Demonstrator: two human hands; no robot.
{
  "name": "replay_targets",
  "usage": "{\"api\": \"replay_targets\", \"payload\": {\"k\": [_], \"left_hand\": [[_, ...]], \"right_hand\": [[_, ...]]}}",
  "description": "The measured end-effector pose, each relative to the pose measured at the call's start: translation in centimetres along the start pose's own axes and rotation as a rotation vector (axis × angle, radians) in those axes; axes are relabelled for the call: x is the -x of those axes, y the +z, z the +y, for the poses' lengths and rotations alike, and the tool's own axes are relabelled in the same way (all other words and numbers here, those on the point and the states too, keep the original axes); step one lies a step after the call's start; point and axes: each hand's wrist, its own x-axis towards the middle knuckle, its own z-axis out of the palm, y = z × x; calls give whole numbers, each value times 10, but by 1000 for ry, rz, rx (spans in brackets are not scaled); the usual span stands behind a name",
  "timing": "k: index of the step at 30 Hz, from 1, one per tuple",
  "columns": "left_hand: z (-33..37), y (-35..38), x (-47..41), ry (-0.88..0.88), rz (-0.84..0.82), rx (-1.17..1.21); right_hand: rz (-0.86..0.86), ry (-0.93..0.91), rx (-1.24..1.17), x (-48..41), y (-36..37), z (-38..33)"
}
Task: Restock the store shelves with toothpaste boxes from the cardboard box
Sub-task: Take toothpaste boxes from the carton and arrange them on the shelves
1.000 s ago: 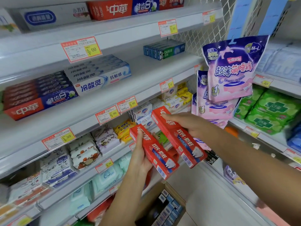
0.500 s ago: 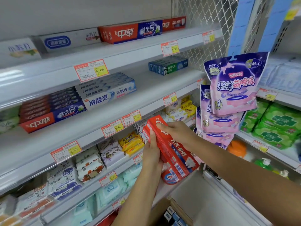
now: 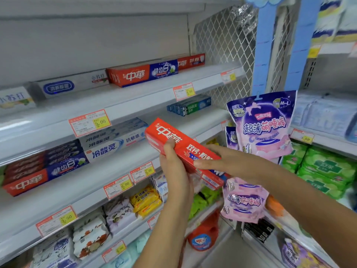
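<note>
Now the two red cardboard toothpaste boxes (image 3: 179, 146), apart a second ago, sit stacked and raised near the white metal shelf (image 3: 208, 118). Our left hand (image 3: 173, 167) wraps them from beneath; our right hand (image 3: 222, 161) presses flat-fingered on top. We judge shelving comes next.

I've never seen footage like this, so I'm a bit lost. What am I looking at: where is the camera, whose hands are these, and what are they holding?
There is no machine here, only a person stocking a shop. The one picture comes from a camera worn on the person's head, looking forward and down. The left hand grips a stack of red toothpaste boxes from below, thumb on top. The right hand lies flat on top of them. Behind are shelves with white toothpaste boxes and price tags; purple pouches hang at the right.
</note>
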Motion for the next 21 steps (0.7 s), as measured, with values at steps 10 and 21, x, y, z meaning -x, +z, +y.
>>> {"api": "replay_targets", "payload": {"k": [10,21], "left_hand": [[73,116,-38,242,-313,-253],[155,112,-137,477,-190,-1811]], "right_hand": [[40,-175,-112,-18,-121,-70],[380,21,638,-136,-256,-169]]}}
